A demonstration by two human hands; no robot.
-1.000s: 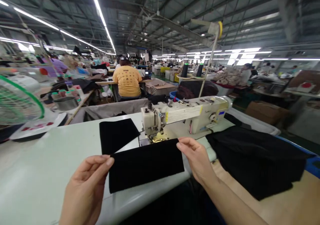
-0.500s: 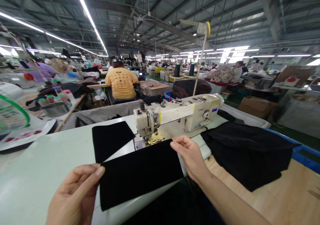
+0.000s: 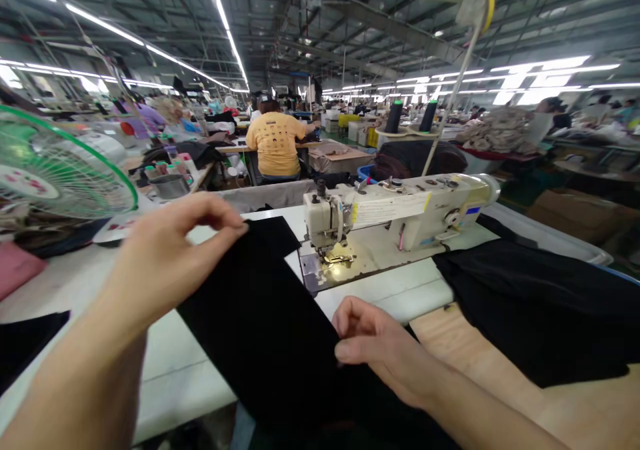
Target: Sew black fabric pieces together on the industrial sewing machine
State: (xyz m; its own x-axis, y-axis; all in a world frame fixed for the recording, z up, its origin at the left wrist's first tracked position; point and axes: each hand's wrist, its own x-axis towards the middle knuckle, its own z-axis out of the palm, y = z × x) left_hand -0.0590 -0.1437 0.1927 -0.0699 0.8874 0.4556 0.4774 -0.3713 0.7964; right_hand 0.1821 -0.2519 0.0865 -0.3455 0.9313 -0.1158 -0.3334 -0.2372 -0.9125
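A black fabric panel point(image 3: 270, 330) hangs at a slant in front of me, its lower part merging with dark cloth below. My left hand point(image 3: 173, 257) pinches its upper corner between thumb and fingers. At its right edge, my right hand point(image 3: 375, 343) has thumb and curled fingers closed on the cloth. Behind the raised corner, another black fabric piece point(image 3: 280, 233) lies on the pale table point(image 3: 175, 377), partly covered. The white sewing machine point(image 3: 395, 213) stands just beyond my hands, its needle area lit yellow. Neither hand touches it.
Black cloth point(image 3: 540, 310) lies in a pile on the right over a wooden board point(image 3: 465, 337). A green-rimmed fan point(image 3: 60, 170) stands at left, with more black fabric point(image 3: 30, 343) below it. Thread cones point(image 3: 394, 117) rise behind the machine. A person in a yellow shirt point(image 3: 275, 143) sits farther off.
My left hand has moved up and away, turning the panel from nearly level to steeply slanted. My right hand has slid lower along its edge. The view has swung left.
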